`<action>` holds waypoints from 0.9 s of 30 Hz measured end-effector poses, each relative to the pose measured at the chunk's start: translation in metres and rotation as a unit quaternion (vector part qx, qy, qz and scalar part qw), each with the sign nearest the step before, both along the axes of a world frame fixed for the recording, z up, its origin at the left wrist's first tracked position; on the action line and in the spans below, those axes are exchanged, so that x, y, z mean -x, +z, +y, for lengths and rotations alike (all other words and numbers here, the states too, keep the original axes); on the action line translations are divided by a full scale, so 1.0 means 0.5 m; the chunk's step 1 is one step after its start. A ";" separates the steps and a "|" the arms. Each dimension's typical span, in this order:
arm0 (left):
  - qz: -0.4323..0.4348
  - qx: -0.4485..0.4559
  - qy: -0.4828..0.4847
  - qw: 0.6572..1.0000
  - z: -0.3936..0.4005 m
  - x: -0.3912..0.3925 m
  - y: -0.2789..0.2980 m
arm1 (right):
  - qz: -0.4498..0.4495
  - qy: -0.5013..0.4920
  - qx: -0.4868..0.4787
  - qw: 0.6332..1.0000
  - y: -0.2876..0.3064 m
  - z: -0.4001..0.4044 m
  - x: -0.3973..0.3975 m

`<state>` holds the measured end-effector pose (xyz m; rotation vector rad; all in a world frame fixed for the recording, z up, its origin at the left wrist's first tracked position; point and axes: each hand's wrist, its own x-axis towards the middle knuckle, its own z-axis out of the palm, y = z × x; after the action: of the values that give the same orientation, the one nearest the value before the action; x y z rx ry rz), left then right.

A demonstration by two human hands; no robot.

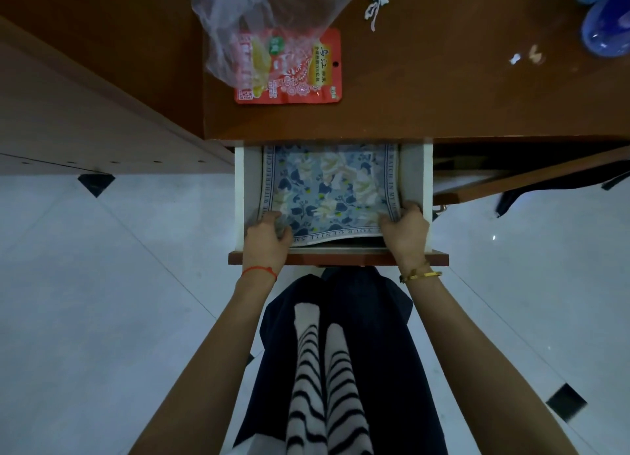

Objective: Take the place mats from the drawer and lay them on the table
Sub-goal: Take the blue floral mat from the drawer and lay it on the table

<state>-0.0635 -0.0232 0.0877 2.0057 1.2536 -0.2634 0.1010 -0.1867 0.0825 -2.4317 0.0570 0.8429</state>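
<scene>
place mats [324,185] lie flat inside the open drawer [248,188], which is pulled out from under the brown table [443,90]. top mat: blue and white floral print with a border of printed lettering. its far end runs under the table edge, so its full length is hidden; the visible portion extends from the drawer front back toward the table, with the lettered near edge parallel to the drawer front. the long axis cannot be confirmed. a darker layer shows beneath the raised near edge of the mat.

left hand [266,240]: closed on the near left corner of the mat, fingers curled over the fabric. a red cord bracelet [260,270] sits on this wrist.

right hand [405,231]: closed on the near right corner of the mat, fingers tucked against the right drawer wall. a gold bracelet [420,276] sits on this wrist.

table surface: a red snack packet [303,76] lies partly under a clear plastic bag [259,15], well apart from the drawer opening. small white scraps [375,6] lie to the right of the bag. a blue object [605,28] sits at the far right corner.

below the drawer: dark trousers and striped socks [324,386] over a pale tiled floor [102,301].
</scene>
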 end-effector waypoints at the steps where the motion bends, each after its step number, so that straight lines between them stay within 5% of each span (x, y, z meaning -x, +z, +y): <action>1: -0.003 -0.002 0.001 1.000 0.000 0.002 0.001 | 0.003 -0.012 -0.013 1.000 0.009 0.000 0.000; 14: 0.000 0.008 0.021 1.000 -0.031 0.036 0.074 | 0.044 -0.093 -0.114 0.988 0.113 -0.115 0.051; 27: -0.016 0.049 0.123 0.991 -0.082 0.127 0.184 | 0.071 -0.060 -0.200 0.975 0.173 -0.222 0.132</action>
<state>-0.1272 -0.0643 0.1797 1.7466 1.4238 -0.1689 0.0350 -0.2979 0.1692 -1.9701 0.0793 0.8768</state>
